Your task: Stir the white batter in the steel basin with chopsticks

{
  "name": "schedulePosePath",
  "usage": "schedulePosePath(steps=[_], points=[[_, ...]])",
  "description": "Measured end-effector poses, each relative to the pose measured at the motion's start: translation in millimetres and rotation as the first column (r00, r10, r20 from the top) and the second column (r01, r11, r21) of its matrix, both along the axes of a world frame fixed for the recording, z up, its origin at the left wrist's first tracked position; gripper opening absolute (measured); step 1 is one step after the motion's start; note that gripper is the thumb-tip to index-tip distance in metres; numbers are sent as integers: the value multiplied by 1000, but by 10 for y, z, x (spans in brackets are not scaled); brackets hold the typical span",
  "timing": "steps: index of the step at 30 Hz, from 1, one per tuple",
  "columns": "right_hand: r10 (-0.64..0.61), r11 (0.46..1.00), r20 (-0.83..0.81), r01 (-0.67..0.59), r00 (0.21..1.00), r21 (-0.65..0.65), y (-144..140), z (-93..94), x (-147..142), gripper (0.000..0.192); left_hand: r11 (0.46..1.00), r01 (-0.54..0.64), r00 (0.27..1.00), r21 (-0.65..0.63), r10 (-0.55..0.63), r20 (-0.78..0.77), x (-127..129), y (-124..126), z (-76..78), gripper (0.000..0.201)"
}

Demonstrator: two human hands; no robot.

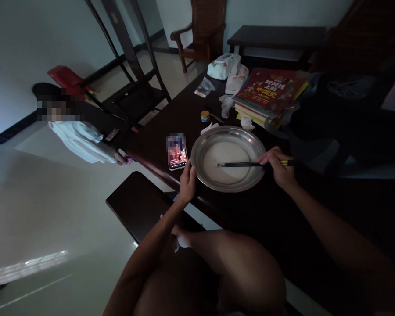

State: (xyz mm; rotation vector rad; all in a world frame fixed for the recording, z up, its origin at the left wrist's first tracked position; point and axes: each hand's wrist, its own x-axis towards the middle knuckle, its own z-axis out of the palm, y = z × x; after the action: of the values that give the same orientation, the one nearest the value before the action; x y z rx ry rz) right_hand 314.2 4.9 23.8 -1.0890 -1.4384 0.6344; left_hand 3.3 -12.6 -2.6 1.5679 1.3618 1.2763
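A wide steel basin (197,173) stands near the edge of a dark table, with a white, smooth mixture (225,153) in its bottom. My left hand (187,181) grips the basin's rim at the left. Dark chopsticks (240,164) are held in my right hand (278,164) at the basin's right side. Their tips reach into the white mixture, and a little of it clings to them. Just left of the basin lies a phone (177,151) with its screen lit.
Behind the basin are a small jar (205,116), crumpled tissue (247,123), plastic bags (227,66) and a stack of books (270,92). A dark bench (141,202) stands below the table's left edge. At the left is a person in a white top (82,140).
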Motion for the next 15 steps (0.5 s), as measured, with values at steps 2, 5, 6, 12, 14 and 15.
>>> schedulePosePath(steps=[2, 5, 6, 12, 14, 15], points=[[-38, 999, -1, 38, 999, -3, 2, 3, 2, 47, 1000, 1, 1000, -6, -1, -2, -1, 0, 0, 64], [-63, 998, -67, 63, 996, 3, 2, 12, -2, 52, 1000, 10, 1000, -6, -10, -4, 3, 0, 9, 65], [-44, 999, -70, 44, 997, 1, 0, 15, -4, 51, 1000, 10, 1000, -5, -10, -4, 4, 0, 14, 65], [-54, 999, -32, 54, 998, -4, 0, 16, -12, 49, 1000, -9, 1000, -9, 8, -6, 3, -6, 30, 66], [-58, 998, -79, 58, 995, -1, 4, 6, -12, 51, 1000, -9, 1000, -7, 9, -5, 3, -7, 30, 65], [-44, 999, -87, 44, 995, 2, 5, 2, -13, 51, 1000, -8, 1000, -6, 8, -5, 4, -6, 31, 65]])
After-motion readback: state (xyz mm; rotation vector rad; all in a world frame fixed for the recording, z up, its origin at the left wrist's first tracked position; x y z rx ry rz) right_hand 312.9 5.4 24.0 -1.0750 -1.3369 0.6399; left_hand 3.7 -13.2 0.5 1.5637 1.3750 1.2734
